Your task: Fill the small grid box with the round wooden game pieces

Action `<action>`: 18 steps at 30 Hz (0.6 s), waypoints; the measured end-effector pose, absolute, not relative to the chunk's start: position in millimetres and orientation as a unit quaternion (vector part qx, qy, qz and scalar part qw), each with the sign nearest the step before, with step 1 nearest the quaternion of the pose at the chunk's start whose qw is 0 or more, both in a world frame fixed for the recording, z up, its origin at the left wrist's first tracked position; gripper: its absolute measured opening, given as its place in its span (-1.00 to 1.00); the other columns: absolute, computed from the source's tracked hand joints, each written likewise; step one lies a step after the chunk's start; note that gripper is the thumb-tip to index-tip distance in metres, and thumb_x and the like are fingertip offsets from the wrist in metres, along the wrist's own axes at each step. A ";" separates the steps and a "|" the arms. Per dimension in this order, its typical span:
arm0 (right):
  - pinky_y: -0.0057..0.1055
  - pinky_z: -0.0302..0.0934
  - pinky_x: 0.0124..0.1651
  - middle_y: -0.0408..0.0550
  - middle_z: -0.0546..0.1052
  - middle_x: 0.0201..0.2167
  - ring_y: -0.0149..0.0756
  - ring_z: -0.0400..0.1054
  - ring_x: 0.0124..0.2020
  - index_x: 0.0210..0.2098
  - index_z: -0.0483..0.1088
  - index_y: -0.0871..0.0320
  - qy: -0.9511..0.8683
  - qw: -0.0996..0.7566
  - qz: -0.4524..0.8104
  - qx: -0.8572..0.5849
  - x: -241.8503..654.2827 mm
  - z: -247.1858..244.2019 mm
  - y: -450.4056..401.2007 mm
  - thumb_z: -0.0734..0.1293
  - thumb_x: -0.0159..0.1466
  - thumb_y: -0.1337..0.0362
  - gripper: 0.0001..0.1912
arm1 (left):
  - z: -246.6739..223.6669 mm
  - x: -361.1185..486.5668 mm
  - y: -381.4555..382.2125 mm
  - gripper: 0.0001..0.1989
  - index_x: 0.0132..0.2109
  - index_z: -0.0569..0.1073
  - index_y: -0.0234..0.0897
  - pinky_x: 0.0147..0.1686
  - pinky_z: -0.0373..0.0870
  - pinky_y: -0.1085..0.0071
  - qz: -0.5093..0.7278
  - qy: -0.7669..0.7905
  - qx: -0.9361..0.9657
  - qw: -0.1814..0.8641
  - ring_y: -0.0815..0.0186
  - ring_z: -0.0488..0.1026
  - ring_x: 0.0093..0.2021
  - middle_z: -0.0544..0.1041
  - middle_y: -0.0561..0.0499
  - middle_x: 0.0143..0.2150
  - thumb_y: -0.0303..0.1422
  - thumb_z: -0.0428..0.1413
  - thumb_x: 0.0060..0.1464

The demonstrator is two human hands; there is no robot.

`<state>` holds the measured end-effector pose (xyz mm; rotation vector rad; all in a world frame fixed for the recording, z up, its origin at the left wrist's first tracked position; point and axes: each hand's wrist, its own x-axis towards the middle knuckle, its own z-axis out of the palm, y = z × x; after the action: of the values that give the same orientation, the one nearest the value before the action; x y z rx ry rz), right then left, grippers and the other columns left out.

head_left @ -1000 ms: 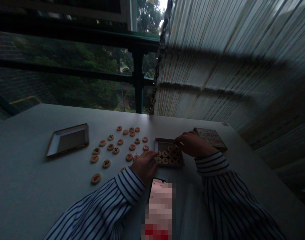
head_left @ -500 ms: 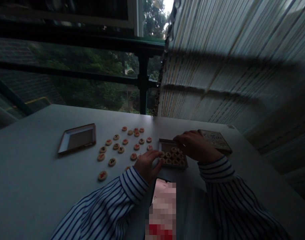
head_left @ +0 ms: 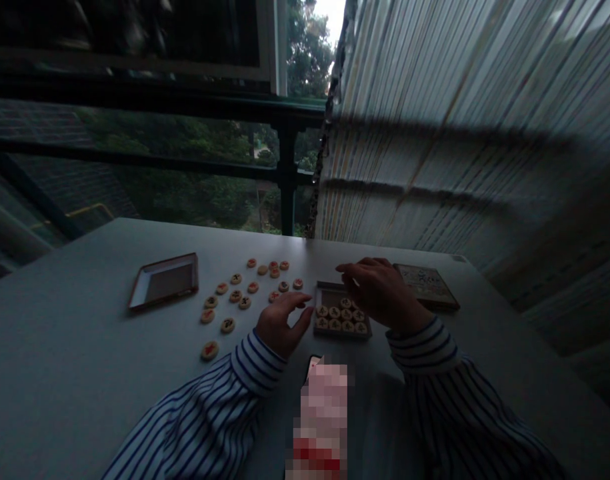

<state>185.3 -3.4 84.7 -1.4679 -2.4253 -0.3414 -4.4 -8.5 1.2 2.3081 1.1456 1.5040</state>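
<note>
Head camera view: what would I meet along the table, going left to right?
Shallow open tray, nearest red-marked loose disc, left-hand fingers, open box holding discs, patterned flat box or lid.

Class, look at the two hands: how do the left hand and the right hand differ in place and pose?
The left hand is left of the open box; the right hand is over its far right corner, hiding it. The left hand's thumb stands apart from its fingers; the right hand mostly shows its back, and whether it holds anything is unclear. Both come from striped sleeves.
</note>
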 end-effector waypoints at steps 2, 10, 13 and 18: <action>-0.36 -0.03 -0.14 0.00 0.49 -0.32 -0.30 0.30 -0.24 -0.14 0.33 0.16 -0.843 0.148 -0.115 -0.505 183.9 85.7 -5.0 0.10 0.23 0.32 -0.73 | 5.3 -7.2 -7.8 -0.85 -0.25 0.40 -0.32 -0.31 0.41 0.39 0.508 0.386 0.767 0.072 0.35 0.45 -0.37 0.50 -0.05 -0.38 -0.41 0.02 -0.02; -0.35 -0.04 -0.13 0.01 0.49 -0.34 -0.31 0.29 -0.22 -0.16 0.33 0.19 -0.861 0.150 -0.092 -0.477 175.0 87.5 -11.3 0.10 0.24 0.32 -0.74 | 20.7 -24.2 -9.1 -0.82 -0.22 0.40 -0.31 -0.41 0.42 0.44 0.514 0.431 0.738 0.075 0.37 0.45 -0.40 0.50 -0.04 -0.35 -0.37 0.03 -0.01; -0.36 -0.04 -0.13 0.01 0.49 -0.37 -0.31 0.29 -0.23 -0.22 0.35 0.19 -0.865 0.141 -0.092 -0.472 171.5 86.5 -12.6 0.09 0.24 0.33 -0.76 | 24.2 -37.4 -9.4 -0.81 -0.21 0.40 -0.30 -0.36 0.43 0.41 0.500 0.455 0.735 0.053 0.35 0.45 -0.38 0.50 -0.02 -0.37 -0.35 0.03 -0.01; -0.35 -0.02 -0.14 -0.01 0.49 -0.38 -0.31 0.30 -0.25 -0.25 0.36 0.19 -0.866 0.153 -0.097 -0.466 169.2 84.5 -13.6 0.10 0.24 0.34 -0.76 | 28.5 -64.5 -6.2 -0.80 -0.25 0.42 -0.29 -0.33 0.42 0.38 0.490 0.485 0.724 0.024 0.34 0.45 -0.39 0.50 -0.01 -0.36 -0.31 0.04 -0.03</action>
<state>169.2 -13.6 84.5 -1.3380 -2.4833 -0.2775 -64.5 -6.2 28.5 2.2405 1.4999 1.5167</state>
